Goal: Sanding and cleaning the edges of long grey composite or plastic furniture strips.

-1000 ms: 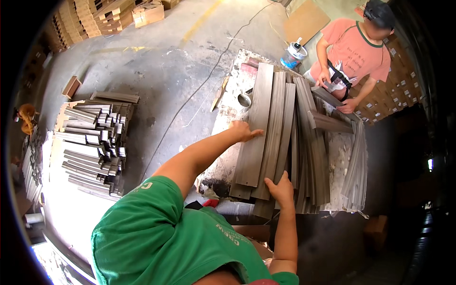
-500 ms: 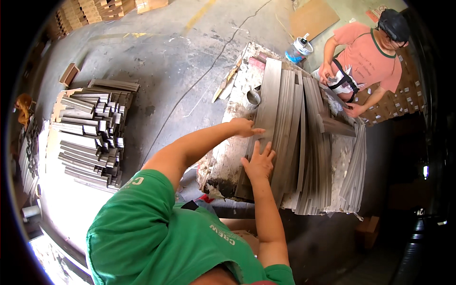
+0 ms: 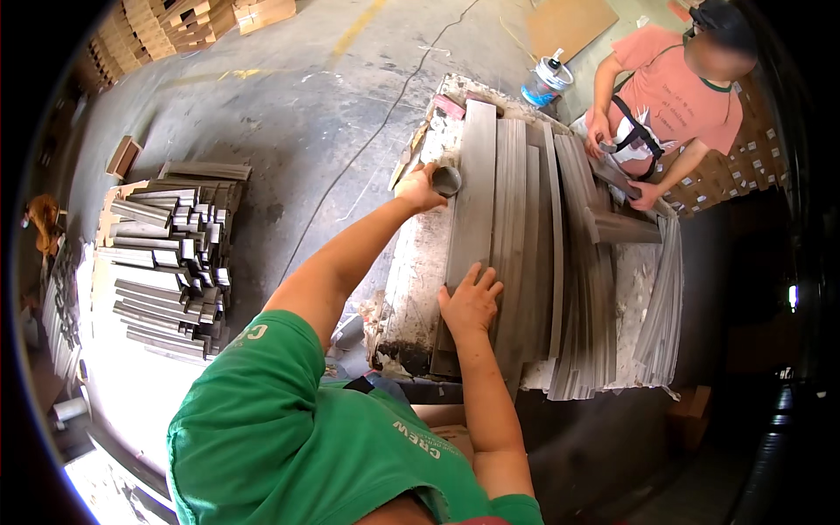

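My left hand (image 3: pixel 419 188) is closed around the side of a small round grey can (image 3: pixel 446 181), whose open top faces up. The can stands at the left edge of a long, flat grey-brown board (image 3: pixel 475 184). Spread flat on the near part of that board is my right hand (image 3: pixel 472 302), fingers apart and gripping nothing. To its right lie several more long grey-brown strips (image 3: pixel 510 210), side by side on a worktable (image 3: pixel 409 289) with a white, paint-crusted top.
Across the table a co-worker in a pink shirt holds a short piece (image 3: pixel 618 178). A bucket (image 3: pixel 548 80) with blue on it stands behind the table. On the left is a stack of cut strips (image 3: pixel 171 254). Cardboard boxes (image 3: pixel 188 22) fill the far left.
My left hand has moved left and away from the board's surface to the can and taken hold of it. My right hand stays on the board, slightly shifted.
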The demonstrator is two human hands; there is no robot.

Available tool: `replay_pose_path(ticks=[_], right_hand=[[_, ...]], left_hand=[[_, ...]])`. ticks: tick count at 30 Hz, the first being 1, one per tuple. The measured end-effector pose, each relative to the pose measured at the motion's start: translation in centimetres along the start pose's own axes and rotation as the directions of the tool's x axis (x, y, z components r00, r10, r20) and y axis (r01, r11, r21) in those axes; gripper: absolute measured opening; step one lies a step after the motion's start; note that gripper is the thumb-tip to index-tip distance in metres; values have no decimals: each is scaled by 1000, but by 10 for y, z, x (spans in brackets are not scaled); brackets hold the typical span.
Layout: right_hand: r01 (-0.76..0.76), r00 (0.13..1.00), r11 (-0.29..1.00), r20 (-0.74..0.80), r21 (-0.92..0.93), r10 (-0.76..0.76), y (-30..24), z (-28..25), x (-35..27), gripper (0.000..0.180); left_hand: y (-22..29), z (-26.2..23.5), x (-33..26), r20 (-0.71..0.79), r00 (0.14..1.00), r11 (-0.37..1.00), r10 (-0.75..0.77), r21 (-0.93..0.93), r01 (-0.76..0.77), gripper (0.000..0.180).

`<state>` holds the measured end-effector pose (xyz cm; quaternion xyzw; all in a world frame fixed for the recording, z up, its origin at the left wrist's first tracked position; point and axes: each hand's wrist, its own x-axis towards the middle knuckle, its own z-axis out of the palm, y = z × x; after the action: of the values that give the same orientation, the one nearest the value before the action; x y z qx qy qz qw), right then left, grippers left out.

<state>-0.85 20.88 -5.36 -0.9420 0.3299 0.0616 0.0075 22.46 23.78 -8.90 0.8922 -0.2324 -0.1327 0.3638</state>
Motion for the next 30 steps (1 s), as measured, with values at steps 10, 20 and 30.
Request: replay_pose_path(ticks=[10,20,30], right_hand=[[-55,998,995,18,87,54,4,-1,4,88],[-87,996,995,27,47,86,-4,-1,4,89],[-166,986,980,20,111,165,-1,-3,4,93]], left_hand=[[-10,-3,7,22,999,997,42,-73,-41,69],[-23,-9,23,-29,999,999,42,-34,-43,67],[-37,6,-13,-208,978,960,-29,-279,-30,68]])
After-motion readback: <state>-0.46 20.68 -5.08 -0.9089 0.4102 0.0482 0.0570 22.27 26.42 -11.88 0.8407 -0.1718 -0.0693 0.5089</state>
